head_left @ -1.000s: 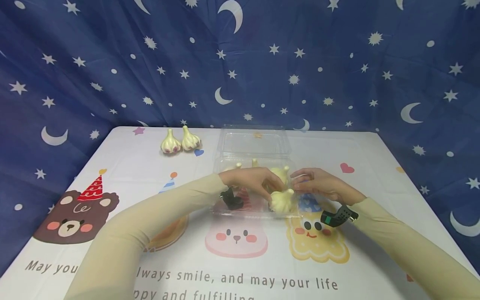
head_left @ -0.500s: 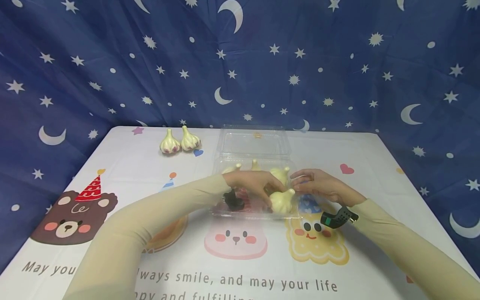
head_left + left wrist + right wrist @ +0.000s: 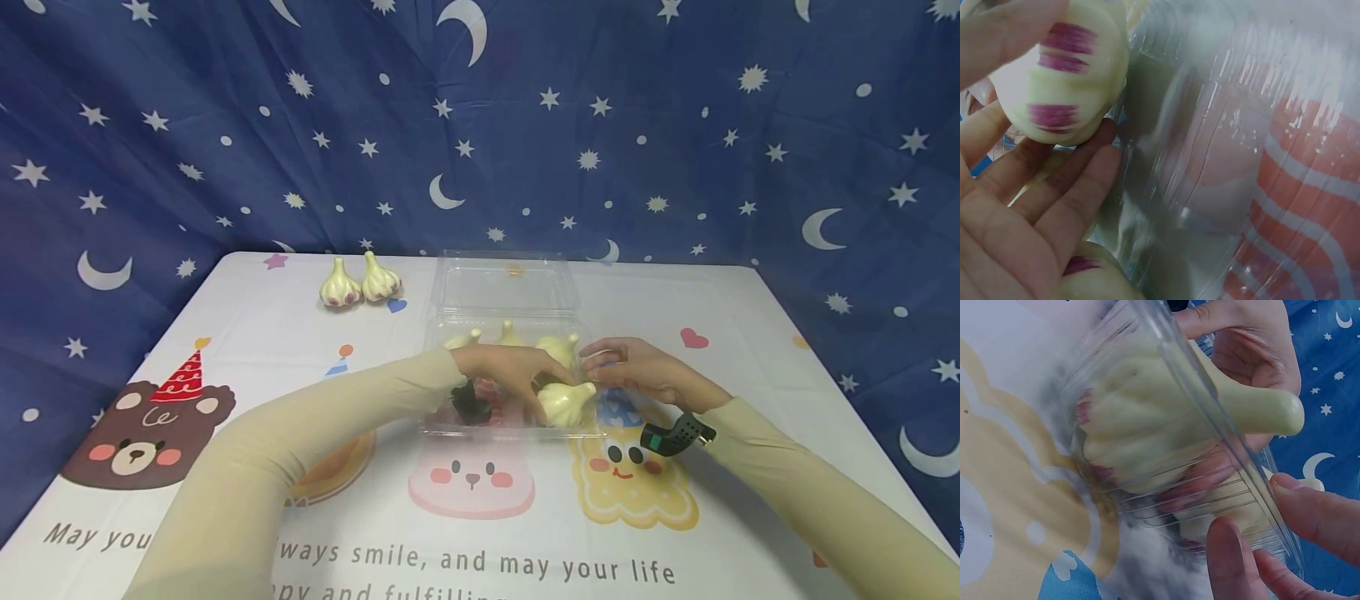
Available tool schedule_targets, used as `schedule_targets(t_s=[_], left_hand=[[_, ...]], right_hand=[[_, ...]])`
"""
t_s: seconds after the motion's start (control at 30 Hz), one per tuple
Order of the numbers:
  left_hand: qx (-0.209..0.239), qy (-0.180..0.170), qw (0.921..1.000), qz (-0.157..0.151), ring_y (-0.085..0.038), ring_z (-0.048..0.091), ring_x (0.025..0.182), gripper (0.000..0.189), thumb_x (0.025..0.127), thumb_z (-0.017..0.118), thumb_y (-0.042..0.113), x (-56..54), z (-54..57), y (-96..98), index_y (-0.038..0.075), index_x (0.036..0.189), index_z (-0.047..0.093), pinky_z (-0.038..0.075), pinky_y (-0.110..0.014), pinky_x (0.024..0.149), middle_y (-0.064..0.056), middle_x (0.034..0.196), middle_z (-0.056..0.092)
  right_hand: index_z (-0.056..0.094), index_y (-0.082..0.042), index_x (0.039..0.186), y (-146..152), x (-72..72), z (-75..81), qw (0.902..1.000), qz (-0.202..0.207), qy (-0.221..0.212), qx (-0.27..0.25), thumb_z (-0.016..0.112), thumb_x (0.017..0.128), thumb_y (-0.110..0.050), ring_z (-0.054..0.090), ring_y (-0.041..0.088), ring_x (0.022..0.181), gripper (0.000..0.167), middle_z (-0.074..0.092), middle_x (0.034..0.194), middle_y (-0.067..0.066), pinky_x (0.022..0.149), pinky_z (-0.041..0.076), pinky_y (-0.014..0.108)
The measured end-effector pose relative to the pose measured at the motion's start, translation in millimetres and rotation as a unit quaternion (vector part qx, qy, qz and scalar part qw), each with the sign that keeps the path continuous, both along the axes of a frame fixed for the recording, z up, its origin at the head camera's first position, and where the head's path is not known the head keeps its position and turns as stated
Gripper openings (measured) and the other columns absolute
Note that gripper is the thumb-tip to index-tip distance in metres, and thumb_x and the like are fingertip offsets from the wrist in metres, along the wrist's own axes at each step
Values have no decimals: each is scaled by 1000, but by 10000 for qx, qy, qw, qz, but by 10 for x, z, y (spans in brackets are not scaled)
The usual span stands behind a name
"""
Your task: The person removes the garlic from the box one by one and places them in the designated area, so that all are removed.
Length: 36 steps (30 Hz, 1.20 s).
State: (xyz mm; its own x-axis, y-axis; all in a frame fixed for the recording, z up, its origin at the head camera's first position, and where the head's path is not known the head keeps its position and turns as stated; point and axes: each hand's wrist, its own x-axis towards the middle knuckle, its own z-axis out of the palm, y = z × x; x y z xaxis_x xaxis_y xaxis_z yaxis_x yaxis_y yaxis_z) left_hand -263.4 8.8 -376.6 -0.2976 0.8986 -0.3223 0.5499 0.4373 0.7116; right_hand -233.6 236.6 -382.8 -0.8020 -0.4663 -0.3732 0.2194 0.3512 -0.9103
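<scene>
My left hand (image 3: 517,371) holds a garlic bulb (image 3: 564,404) at the front right of a clear plastic box (image 3: 510,432). In the left wrist view, thumb and fingers lie round the purple-streaked base of the bulb (image 3: 1079,69). Its stem leans right over the rim in the right wrist view. My right hand (image 3: 637,367) grips the right side of the box, fingertips (image 3: 1229,550) against the ribbed wall. Behind the hands, several more bulbs sit in the box, one a garlic bulb (image 3: 557,348) at the right; the left arm and hand partly hide others.
The clear lid (image 3: 506,283) lies folded back behind the box. Two garlic bulbs (image 3: 341,285) stand together at the back left of the table. A printed cloth (image 3: 337,575) covers the table, and a blue star-patterned curtain (image 3: 480,125) hangs behind it.
The held bulb has tipped, so its stem points further right. My left hand has shifted very slightly; the right hand stays at the box's side.
</scene>
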Motion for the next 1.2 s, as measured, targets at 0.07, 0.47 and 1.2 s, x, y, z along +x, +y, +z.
schedule_targets(t_s=[0.07,0.47,1.2], left_hand=[[47,-35,10000,16,-20,52,125,70,76,77,10,4,-1,-1,4,138,45,48,-17,95,-7,140,50],[-93,79,9999,22,-21,50,128,70,73,79,7,22,56,-12,8,136,48,45,-20,101,-5,140,51],[132,581,9982,-62,-11,55,108,70,68,81,10,14,204,-82,13,133,53,46,-23,94,0,127,60]], right_hand=[[34,15,133,0,2,-1,10000,-9,12,6,60,88,-7,62,7,91,57,59,112,14,85,55,23],[33,16,134,9,10,-15,9999,-53,-50,-78,59,88,-4,64,8,89,56,62,104,6,84,55,25],[34,14,134,4,-6,-16,10000,7,15,22,57,89,-5,62,7,91,55,60,108,8,88,55,26]])
